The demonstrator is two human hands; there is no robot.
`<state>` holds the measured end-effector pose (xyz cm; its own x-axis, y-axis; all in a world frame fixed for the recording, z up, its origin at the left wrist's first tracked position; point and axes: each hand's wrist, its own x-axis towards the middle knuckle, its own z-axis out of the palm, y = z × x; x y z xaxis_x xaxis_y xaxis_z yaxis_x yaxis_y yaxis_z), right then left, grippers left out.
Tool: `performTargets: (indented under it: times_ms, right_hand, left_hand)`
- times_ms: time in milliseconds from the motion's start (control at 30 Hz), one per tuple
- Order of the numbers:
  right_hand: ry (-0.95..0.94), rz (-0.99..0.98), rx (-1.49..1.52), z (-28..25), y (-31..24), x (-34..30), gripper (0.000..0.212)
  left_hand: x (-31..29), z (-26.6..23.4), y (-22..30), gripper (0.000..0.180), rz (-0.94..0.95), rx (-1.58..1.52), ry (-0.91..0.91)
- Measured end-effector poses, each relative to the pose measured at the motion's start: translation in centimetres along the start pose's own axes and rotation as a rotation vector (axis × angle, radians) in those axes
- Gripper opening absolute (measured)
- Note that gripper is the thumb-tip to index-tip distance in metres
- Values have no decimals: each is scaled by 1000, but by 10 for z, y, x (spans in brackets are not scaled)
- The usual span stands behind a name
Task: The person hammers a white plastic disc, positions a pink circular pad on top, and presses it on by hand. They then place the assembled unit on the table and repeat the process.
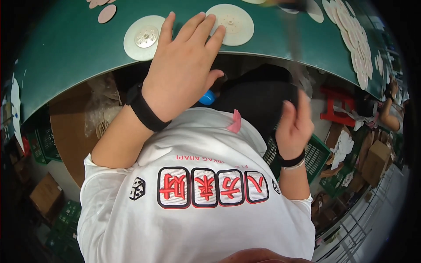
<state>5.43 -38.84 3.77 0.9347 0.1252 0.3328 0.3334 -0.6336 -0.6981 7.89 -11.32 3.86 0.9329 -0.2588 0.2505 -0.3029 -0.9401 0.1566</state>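
Observation:
My left hand lies palm down at the table's near edge with its fingers spread. Its little finger overlaps the rim of a round white disc with a shiny, clear-looking centre piece. The index and middle fingertips rest over the left part of a second white disc with small marks round its centre. My right hand is raised off the table's near side, fingers closed. From it a motion-blurred handle runs up to a dark and yellowish head, like a hammer.
The green table curves across the top. Overlapping pale discs form a long row at its right; pinkish discs lie far left. Below are a blue round object, green crates, a red stool and cardboard boxes. Another person's arm shows far right.

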Motion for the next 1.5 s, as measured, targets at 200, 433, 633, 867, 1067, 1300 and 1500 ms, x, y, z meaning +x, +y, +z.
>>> performTargets:
  times_ms: [200, 433, 633, 867, 1067, 1300, 1500]
  right_hand:
    - [-99, -7, -159, 9, 0, -3, 31]
    - [-165, -22, -281, 19, 8, 7, 30]
    - [-232, 109, -159, 7, 3, 16, 30]
    - [-98, -19, -134, 13, 20, 6, 31]
    - [-63, -26, -103, 9, 2, 6, 30]
    - [-245, 177, -116, 14, -6, 11, 27]
    - [-224, 134, -28, 3, 8, 15, 28]
  left_hand:
    - [4, -7, 7, 73, 19, 36, 25]
    - [0, 5, 33, 73, -41, -66, -31]
    - [9, 32, 6, 63, 122, -180, 338]
    - [16, -17, 12, 68, 29, -88, -73]
    - [12, -14, 14, 65, 1, -73, -73]
    - [11, -24, 31, 64, 5, -260, -172]
    - [18, -23, 21, 63, -5, -176, 27]
